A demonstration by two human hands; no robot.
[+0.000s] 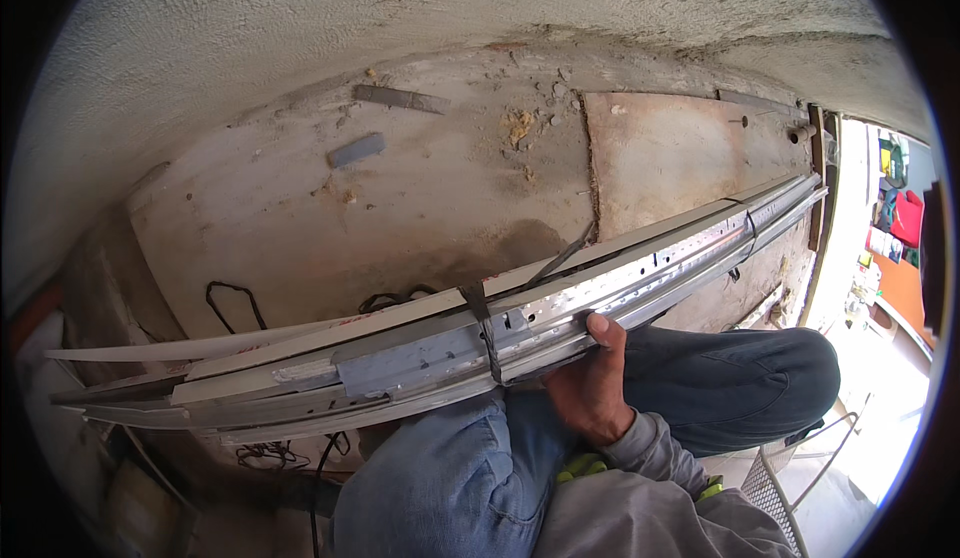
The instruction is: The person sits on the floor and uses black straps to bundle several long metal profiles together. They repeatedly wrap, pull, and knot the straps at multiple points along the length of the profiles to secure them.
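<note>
A long bundle of metal profiles [435, 355] slants across the view, its right end higher in the picture. Perforated strips and pale lengths with red markings lie together in it. A dark tie [484, 325] wraps its middle, and a thin black tie [751, 229] goes round it farther right. My right hand [592, 385] grips the bundle's near side right of the middle tie, thumb over the edge; the fingers are mostly hidden beneath. The bundle passes above my bent legs in blue jeans [442, 475]. My left hand is out of view.
A rough plastered wall [375, 10] curves above a dusty surface with rubble and two loose flat pieces [356, 150]. A pale board [660, 153] lies beyond the bundle. Black cable [319, 483] hangs at lower left. A metal mesh frame [769, 490] stands lower right, near a bright opening.
</note>
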